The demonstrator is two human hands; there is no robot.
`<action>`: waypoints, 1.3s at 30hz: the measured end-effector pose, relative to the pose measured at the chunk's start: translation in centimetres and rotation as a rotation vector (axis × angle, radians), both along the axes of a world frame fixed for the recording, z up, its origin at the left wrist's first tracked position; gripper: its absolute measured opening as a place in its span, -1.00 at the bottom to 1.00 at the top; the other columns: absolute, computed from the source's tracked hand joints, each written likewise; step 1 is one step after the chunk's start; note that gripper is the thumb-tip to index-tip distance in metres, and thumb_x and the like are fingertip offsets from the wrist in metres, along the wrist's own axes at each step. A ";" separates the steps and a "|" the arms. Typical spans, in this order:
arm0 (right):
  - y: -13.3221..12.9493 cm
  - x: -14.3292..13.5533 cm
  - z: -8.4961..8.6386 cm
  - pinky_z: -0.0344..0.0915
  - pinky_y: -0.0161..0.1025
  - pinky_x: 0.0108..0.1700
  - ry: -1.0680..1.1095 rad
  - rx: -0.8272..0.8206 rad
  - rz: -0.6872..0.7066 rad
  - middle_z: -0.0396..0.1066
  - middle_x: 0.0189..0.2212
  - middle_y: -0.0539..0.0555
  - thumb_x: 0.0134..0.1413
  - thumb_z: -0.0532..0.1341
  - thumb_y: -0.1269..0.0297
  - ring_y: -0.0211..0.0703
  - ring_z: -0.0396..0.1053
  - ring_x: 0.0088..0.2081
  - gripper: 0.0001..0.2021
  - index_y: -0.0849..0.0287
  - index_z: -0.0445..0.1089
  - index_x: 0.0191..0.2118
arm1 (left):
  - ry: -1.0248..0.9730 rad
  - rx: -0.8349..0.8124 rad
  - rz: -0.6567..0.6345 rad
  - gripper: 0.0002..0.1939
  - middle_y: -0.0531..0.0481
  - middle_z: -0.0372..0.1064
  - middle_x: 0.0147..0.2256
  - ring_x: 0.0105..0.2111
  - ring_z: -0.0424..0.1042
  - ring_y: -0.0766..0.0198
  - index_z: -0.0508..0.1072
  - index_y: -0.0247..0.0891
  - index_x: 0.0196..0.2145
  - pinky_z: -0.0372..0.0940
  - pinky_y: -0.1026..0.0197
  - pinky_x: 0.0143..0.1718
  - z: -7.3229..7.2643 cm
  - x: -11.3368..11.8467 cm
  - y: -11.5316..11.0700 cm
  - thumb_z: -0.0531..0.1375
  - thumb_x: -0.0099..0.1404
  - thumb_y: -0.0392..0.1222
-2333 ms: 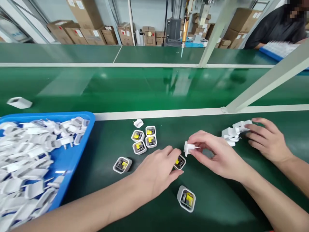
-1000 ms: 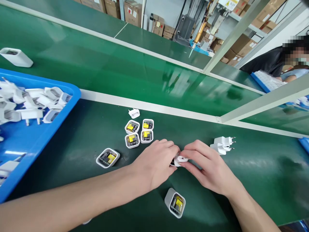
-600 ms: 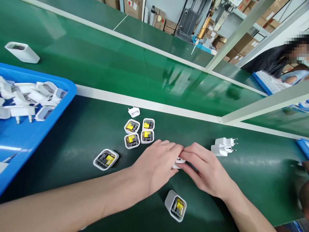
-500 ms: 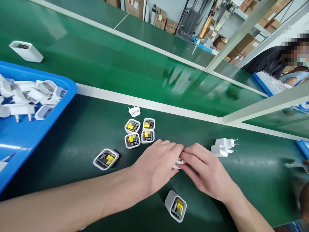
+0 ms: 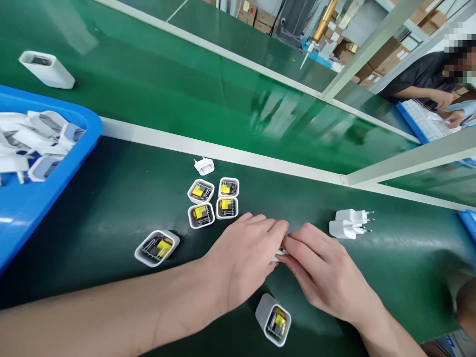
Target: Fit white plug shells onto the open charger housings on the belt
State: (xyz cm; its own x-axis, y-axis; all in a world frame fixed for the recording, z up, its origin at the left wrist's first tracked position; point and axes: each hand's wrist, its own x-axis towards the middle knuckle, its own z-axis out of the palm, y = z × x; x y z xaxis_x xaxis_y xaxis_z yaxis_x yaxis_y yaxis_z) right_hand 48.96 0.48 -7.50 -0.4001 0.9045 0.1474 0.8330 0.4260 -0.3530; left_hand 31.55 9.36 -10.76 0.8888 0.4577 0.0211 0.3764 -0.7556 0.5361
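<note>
My left hand (image 5: 249, 250) and my right hand (image 5: 322, 265) meet over the green table, fingers closed on a small white charger part (image 5: 280, 253) that they mostly hide. Just below them lies an open white charger housing (image 5: 274, 320) with yellow and black electronics inside. Left of my left wrist rests another open housing (image 5: 156, 248) of the same kind. Several more open housings (image 5: 201, 215) stand in a cluster beyond my left hand, with a loose white plug cap (image 5: 204, 166) behind them. To the right of my right hand, two closed plug chargers (image 5: 349, 224) lie side by side, pins pointing right.
A blue tray (image 5: 84, 124) at the left holds many white plug caps (image 5: 44, 136). Behind the pale rail (image 5: 223, 158), a white housing (image 5: 48, 69) lies on the green surface. At the upper right, a person's hands (image 5: 448, 106) are over a blue tray of white parts (image 5: 427, 121).
The camera view has shifted slightly. My two hands stay together on the small white part, which is now more hidden. The other person's hands have come into view.
</note>
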 end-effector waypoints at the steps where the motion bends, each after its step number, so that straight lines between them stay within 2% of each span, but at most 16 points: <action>1: 0.0 -0.1 -0.1 0.25 -0.14 -0.30 0.006 0.002 -0.003 0.39 -0.25 0.17 0.31 0.10 0.51 -0.10 0.21 -0.30 -0.84 0.20 0.35 -0.09 | -0.005 -0.004 0.000 -0.64 -0.03 0.47 -0.05 -0.10 0.46 0.06 0.28 -0.23 -0.01 0.22 0.01 -0.14 0.0 0.0 0.0 0.28 0.28 -0.28; 7: 0.0 -0.5 -0.1 0.21 -0.14 -0.34 0.017 -0.043 -0.033 0.37 -0.30 0.13 0.26 0.08 0.57 -0.10 0.17 -0.35 -0.81 0.13 0.33 -0.17 | -0.057 0.017 -0.006 -0.64 -0.02 0.47 -0.07 -0.13 0.46 0.08 0.26 -0.22 0.00 0.21 0.02 -0.15 -0.3 -0.3 -0.1 0.24 0.28 -0.32; 13: 0.2 -0.9 0.1 0.22 -0.19 -0.32 0.096 -0.108 -0.076 0.33 -0.30 0.09 0.28 0.06 0.58 -0.14 0.18 -0.32 -0.81 0.14 0.28 -0.27 | -0.054 0.017 0.000 -0.60 -0.05 0.48 -0.06 -0.12 0.47 0.07 0.27 -0.24 0.03 0.22 0.03 -0.12 -0.4 0.0 0.0 0.28 0.29 -0.28; 16: 0.2 -1.1 0.1 0.24 -0.21 -0.28 0.096 -0.095 -0.097 0.34 -0.29 0.07 0.30 0.06 0.55 -0.15 0.21 -0.29 -0.82 0.14 0.26 -0.28 | -0.035 -0.009 -0.004 -0.59 -0.09 0.48 -0.06 -0.08 0.47 0.06 0.27 -0.28 0.06 0.25 0.05 -0.10 0.2 0.1 -0.2 0.29 0.31 -0.26; 18: 0.1 -1.2 0.2 0.25 -0.20 -0.27 0.081 -0.081 -0.095 0.34 -0.30 0.06 0.32 0.06 0.52 -0.14 0.23 -0.28 -0.84 0.14 0.26 -0.27 | 0.007 -0.023 -0.011 -0.50 -0.11 0.49 -0.07 -0.07 0.48 0.04 0.25 -0.30 0.11 0.28 0.09 -0.13 1.4 -0.1 -0.3 0.32 0.28 -0.25; 21: 0.1 -1.2 0.5 0.26 -0.17 -0.27 0.043 -0.063 -0.083 0.33 -0.33 0.06 0.36 0.05 0.47 -0.13 0.26 -0.29 -0.85 0.14 0.28 -0.25 | 0.098 -0.032 -0.019 -0.36 -0.14 0.49 -0.06 -0.07 0.49 0.04 0.20 -0.30 0.19 0.32 0.15 -0.21 4.4 -1.8 -0.1 0.35 0.24 -0.24; 22: 0.1 -1.1 0.6 0.26 -0.17 -0.27 0.022 -0.059 -0.083 0.33 -0.33 0.06 0.37 0.05 0.45 -0.12 0.27 -0.29 -0.86 0.15 0.30 -0.23 | 0.117 -0.008 -0.014 -0.38 -0.13 0.48 -0.04 -0.06 0.49 0.04 0.22 -0.27 0.19 0.33 0.16 -0.19 5.5 -2.9 0.2 0.34 0.24 -0.25; 24: 0.1 -0.8 0.7 0.26 -0.15 -0.25 -0.031 -0.051 -0.089 0.35 -0.32 0.07 0.40 0.04 0.40 -0.11 0.29 -0.28 -0.86 0.16 0.33 -0.18 | 0.137 0.086 0.034 -0.54 -0.08 0.47 -0.02 -0.03 0.47 0.04 0.34 -0.18 0.12 0.34 0.13 -0.12 7.4 -5.9 1.0 0.30 0.29 -0.23; 26: 0.0 -0.3 0.6 0.28 -0.14 -0.24 -0.101 -0.027 -0.118 0.37 -0.30 0.09 0.42 0.03 0.36 -0.10 0.32 -0.26 -0.83 0.16 0.35 -0.15 | 0.164 0.179 0.132 -0.69 -0.03 0.48 -0.07 -0.06 0.47 0.04 0.44 -0.10 0.03 0.33 0.10 -0.10 8.2 -9.7 2.0 0.24 0.34 -0.11; 29: -0.4 1.2 0.4 0.29 -0.15 -0.24 -0.211 0.018 -0.238 0.40 -0.28 0.10 0.44 0.01 0.25 -0.09 0.36 -0.27 -0.76 0.17 0.39 -0.16 | 0.243 0.243 0.192 -0.64 -0.07 0.47 -0.13 -0.13 0.47 0.00 0.49 -0.08 0.01 0.33 0.06 -0.15 7.0 -15.0 3.3 0.17 0.35 0.10; 32: -1.2 3.2 0.9 0.29 -0.15 -0.30 -0.303 0.080 -0.438 0.42 -0.30 0.09 0.41 0.04 0.02 -0.09 0.39 -0.34 -0.66 0.16 0.41 -0.05 | 0.339 0.230 0.163 -0.64 -0.08 0.46 -0.11 -0.16 0.48 0.00 0.44 -0.06 0.08 0.32 0.07 -0.20 4.8 -17.7 3.7 0.12 0.38 0.01; 34: -2.0 4.3 1.9 0.29 -0.15 -0.33 -0.293 0.161 -0.580 0.42 -0.33 0.07 0.34 0.08 -0.13 -0.09 0.39 -0.38 -0.55 0.15 0.38 0.03 | 0.365 0.226 0.161 -0.68 -0.08 0.45 -0.12 -0.16 0.48 0.03 0.39 -0.08 0.09 0.31 0.10 -0.23 4.0 -17.9 3.6 0.09 0.42 -0.07; 36: -2.7 4.4 3.1 0.30 -0.16 -0.33 -0.201 0.231 -0.677 0.43 -0.36 0.05 0.30 0.10 -0.19 -0.11 0.38 -0.41 -0.51 0.13 0.37 0.04 | 0.363 0.238 0.150 -0.75 -0.09 0.44 -0.13 -0.15 0.47 0.04 0.40 -0.14 0.01 0.30 0.12 -0.24 4.1 -17.4 3.4 0.11 0.43 -0.08; 39: -2.8 2.2 4.1 0.32 -0.18 -0.35 -0.005 0.222 -0.671 0.45 -0.36 0.05 0.28 0.12 -0.17 -0.11 0.39 -0.40 -0.54 0.08 0.38 0.04 | 0.346 0.243 0.141 -0.81 -0.08 0.43 -0.17 -0.15 0.47 0.03 0.41 -0.20 -0.15 0.30 0.13 -0.24 5.3 -16.2 3.2 0.18 0.40 -0.05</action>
